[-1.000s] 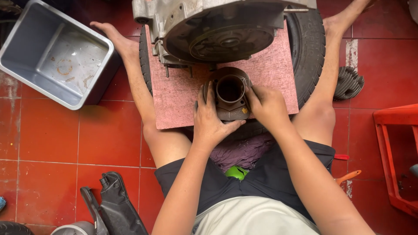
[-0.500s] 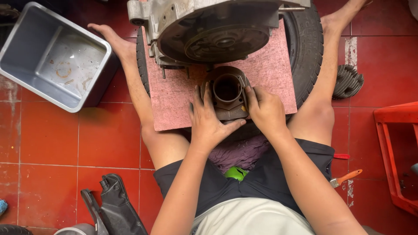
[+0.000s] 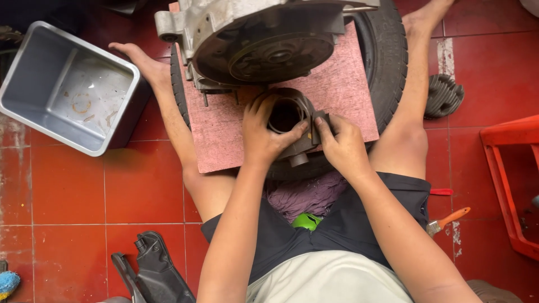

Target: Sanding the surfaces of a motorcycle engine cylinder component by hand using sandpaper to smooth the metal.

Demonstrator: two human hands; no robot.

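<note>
Both my hands grip a round metal engine cylinder (image 3: 287, 115) with an open bore. My left hand (image 3: 264, 134) wraps its left side, thumb across the rim. My right hand (image 3: 341, 147) holds its right side. The cylinder rests on a pink board (image 3: 224, 129) laid over a black tyre (image 3: 390, 62). Just beyond it on the board sits a grey engine case (image 3: 252, 39) with a dark round cover. I sit on the red tile floor with my bare legs either side of the tyre.
A grey plastic tub (image 3: 67, 90) stands on the floor at the left. A finned cylinder head (image 3: 443, 96) lies right of the tyre. A red frame (image 3: 514, 179) is at far right, a brush with an orange handle (image 3: 449, 220) by my right thigh, and black plastic parts (image 3: 154, 269) at bottom left.
The cylinder has tilted and shifted slightly in my hands, with my left thumb now over its rim. The view has moved closer to the engine case.
</note>
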